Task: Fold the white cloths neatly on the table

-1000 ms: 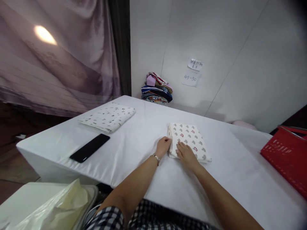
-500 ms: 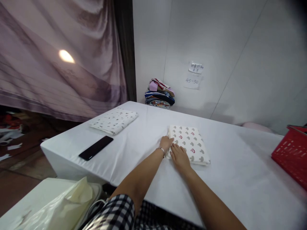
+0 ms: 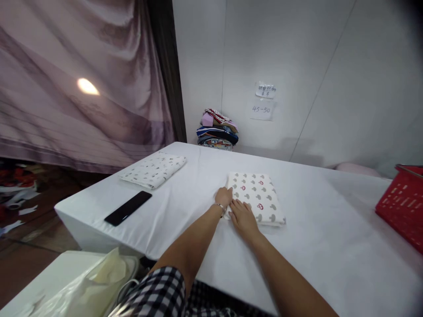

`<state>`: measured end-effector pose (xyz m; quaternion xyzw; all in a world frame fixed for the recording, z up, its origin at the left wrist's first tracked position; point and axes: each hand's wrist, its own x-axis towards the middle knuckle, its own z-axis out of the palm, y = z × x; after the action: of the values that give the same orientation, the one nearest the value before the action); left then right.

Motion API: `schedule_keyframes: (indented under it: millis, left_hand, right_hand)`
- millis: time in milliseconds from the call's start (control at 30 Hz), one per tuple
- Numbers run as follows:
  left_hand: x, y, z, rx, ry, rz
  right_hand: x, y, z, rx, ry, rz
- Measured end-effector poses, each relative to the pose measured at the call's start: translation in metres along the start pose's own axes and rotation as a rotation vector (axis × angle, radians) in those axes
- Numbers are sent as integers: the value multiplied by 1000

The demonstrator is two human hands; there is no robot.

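Note:
A folded white cloth [image 3: 257,193] with grey and red mushroom prints lies flat in front of me. At its left edge my left hand [image 3: 224,196], with a bracelet at the wrist, is closed on the fabric; part of the fingers is hidden. Resting palm down on the cloth's near left corner, my right hand [image 3: 243,216] is open with its fingers stretched out. A second folded white cloth [image 3: 153,169], with small dark prints, lies further left, apart from both hands.
Both cloths lie on the white-covered table [image 3: 194,211]. A black phone [image 3: 128,208] is near its left front edge. A red basket [image 3: 401,207] stands at the right, a pile of folded fabrics [image 3: 217,130] at the back. A plastic bag [image 3: 99,281] sits lower left.
The view has shifted slightly, so things on the table appear a little further left. Both hands keep about the same place on the mushroom-print cloth.

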<state>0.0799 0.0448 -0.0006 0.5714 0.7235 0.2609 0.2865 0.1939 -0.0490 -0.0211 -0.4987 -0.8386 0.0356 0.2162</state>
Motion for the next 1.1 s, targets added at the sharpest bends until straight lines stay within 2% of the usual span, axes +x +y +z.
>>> schedule_keyframes:
  millis: [233,367,533,667,900,1100]
  left_hand:
    - [-4,-6,-13,-126,-79,5]
    - [-26,-22,-20,-266,-127,17]
    - [-62,-49,-30,-391,-204,79]
    - [-76,-62,-29,-436,-216,123]
    - [-83,-65,-24,-355,-94,234]
    - [-89,-62,-24,-390,-141,305]
  right_hand:
    - [-2,0,-1,6,9,-12]
    - [-3,3,-1,55,31,-17]
    - [-4,8,-1,173,138,-35]
    - [-6,3,-8,183,180,-54]
    - [-11,1,-25,-50,-34,-34]
    - [-10,7,-10,-107,-94,-6]
